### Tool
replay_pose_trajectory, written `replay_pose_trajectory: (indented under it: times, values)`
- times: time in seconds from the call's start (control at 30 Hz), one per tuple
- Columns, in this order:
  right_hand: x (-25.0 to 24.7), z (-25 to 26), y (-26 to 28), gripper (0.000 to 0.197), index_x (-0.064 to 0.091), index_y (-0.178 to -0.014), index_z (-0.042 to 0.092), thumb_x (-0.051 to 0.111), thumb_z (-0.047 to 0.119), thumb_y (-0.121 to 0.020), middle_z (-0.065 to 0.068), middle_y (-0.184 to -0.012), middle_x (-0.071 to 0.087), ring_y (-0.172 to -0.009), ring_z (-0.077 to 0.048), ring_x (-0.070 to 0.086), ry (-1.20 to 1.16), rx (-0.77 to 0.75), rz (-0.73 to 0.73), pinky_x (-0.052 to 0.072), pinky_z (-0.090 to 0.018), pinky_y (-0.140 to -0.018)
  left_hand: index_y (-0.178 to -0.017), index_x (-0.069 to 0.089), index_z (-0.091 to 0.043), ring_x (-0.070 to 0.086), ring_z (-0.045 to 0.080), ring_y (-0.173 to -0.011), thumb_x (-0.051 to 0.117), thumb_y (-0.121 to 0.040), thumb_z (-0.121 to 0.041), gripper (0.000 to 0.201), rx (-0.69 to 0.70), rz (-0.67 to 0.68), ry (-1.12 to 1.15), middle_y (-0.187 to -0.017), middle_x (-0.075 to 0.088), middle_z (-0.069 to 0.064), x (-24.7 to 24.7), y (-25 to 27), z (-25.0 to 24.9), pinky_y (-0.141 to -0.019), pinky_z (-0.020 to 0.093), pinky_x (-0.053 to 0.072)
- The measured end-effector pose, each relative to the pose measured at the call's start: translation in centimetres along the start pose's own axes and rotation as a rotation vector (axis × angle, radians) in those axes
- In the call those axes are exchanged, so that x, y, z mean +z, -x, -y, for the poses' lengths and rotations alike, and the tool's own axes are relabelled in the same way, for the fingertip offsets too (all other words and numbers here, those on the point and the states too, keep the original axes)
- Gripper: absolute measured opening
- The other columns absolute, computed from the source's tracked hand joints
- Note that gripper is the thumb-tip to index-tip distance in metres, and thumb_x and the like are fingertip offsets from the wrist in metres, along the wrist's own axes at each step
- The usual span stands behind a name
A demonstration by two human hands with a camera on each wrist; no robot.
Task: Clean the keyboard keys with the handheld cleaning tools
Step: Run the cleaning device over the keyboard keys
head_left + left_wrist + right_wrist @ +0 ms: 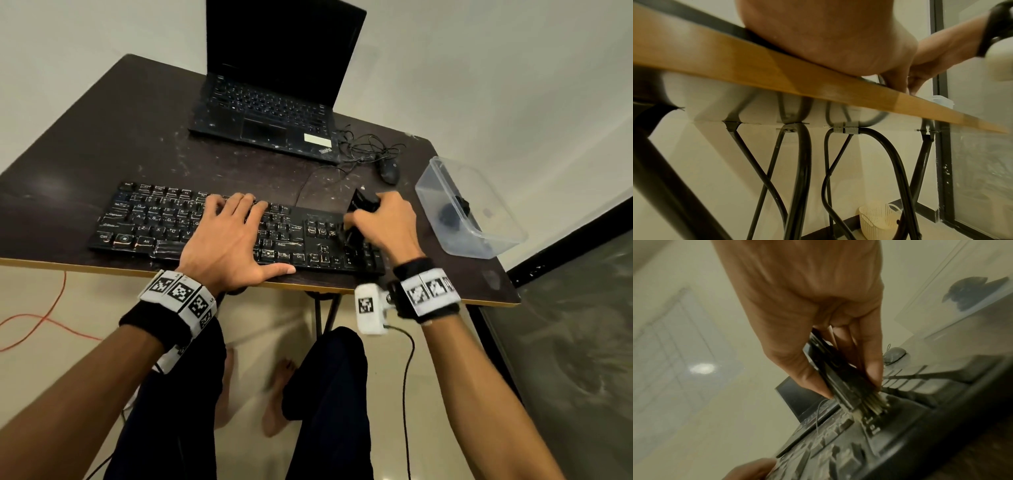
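Observation:
A dusty black keyboard [144, 219] lies along the near edge of a dark table [137, 137]. My left hand [229, 236] rests flat on its middle keys with fingers spread, thumb near the front edge. My right hand [380, 222] grips a black cleaning brush [361, 205] above the keyboard's right end. In the right wrist view the brush [840, 378] is pinched between thumb and fingers, and its pale bristles [875, 404] touch the keys of the keyboard [859, 443]. The left wrist view shows only the left palm [828, 40] on the table edge [735, 65].
An open black laptop [274, 102] stands at the back of the table. A wired mouse [388, 170] and its tangled cable lie right of it. A clear plastic box [469, 209] with a dark object inside sits at the right edge. Black table legs [797, 162] stand beneath.

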State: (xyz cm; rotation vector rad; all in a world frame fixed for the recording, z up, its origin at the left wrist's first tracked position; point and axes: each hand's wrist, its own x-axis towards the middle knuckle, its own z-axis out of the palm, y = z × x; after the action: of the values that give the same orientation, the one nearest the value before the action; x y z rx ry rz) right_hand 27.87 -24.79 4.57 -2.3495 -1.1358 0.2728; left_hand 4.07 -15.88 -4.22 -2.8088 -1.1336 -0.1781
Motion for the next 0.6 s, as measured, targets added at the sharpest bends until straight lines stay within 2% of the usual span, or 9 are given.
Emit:
replay_pose_trajectory:
  times: [0.13, 0.23, 0.3, 0.5, 0.6]
  values:
    - [0.0, -0.7, 2.4, 0.02, 0.07, -0.072, 0.014, 0.081, 0.03, -0.075, 0.001, -0.073, 0.071, -0.082, -0.025, 0.065, 0.049, -0.049, 0.029, 0.043, -0.03, -0.071, -0.156, 0.043, -0.004, 0.045, 0.033, -0.143, 0.004, -0.076, -0.105, 0.134, 0.0, 0.01, -0.022, -0.156, 0.05, 0.017, 0.1, 0.3, 0.0, -0.115, 0.053, 0.032]
    - [0.5, 1.3, 0.1, 0.017, 0.071, -0.074, 0.018, 0.078, 0.033, -0.073, -0.003, -0.083, 0.076, -0.09, -0.027, 0.07, -0.012, -0.042, -0.019, 0.055, -0.034, -0.082, -0.155, 0.044, -0.004, 0.045, 0.033, -0.143, 0.004, -0.076, -0.105, 0.135, 0.0, -0.003, -0.018, -0.155, 0.051, 0.017, -0.2, 0.2, -0.1, -0.115, 0.053, 0.031]
    - [0.7, 2.0, -1.3, 0.018, 0.072, -0.077, 0.02, 0.077, 0.036, -0.071, -0.004, -0.088, 0.076, -0.094, -0.029, 0.071, -0.036, -0.03, -0.054, 0.059, -0.038, -0.087, -0.155, 0.044, -0.004, 0.045, 0.033, -0.143, 0.003, -0.076, -0.105, 0.135, -0.006, 0.006, -0.021, -0.155, 0.051, 0.017, -0.3, 0.1, 0.0, -0.115, 0.053, 0.03]
    - [-0.5, -1.2, 3.6, 0.022, 0.072, -0.076, 0.014, 0.083, 0.033, -0.074, -0.003, -0.079, 0.074, -0.083, -0.028, 0.066, 0.061, -0.021, 0.043, 0.049, -0.033, -0.073, -0.154, 0.046, -0.001, 0.048, 0.034, -0.14, 0.007, -0.078, -0.105, 0.134, -0.004, -0.001, -0.006, -0.152, 0.053, 0.019, 0.0, 0.3, 0.0, -0.113, 0.055, 0.032]
    - [-0.3, -0.6, 2.4, 0.02, 0.072, -0.075, 0.015, 0.081, 0.033, -0.075, -0.002, -0.078, 0.073, -0.083, -0.027, 0.067, 0.042, -0.03, 0.014, 0.046, -0.031, -0.071, -0.154, 0.047, -0.002, 0.048, 0.035, -0.14, 0.008, -0.079, -0.104, 0.133, 0.003, -0.002, -0.004, -0.152, 0.053, 0.019, -0.1, 0.2, -0.1, -0.113, 0.054, 0.032]
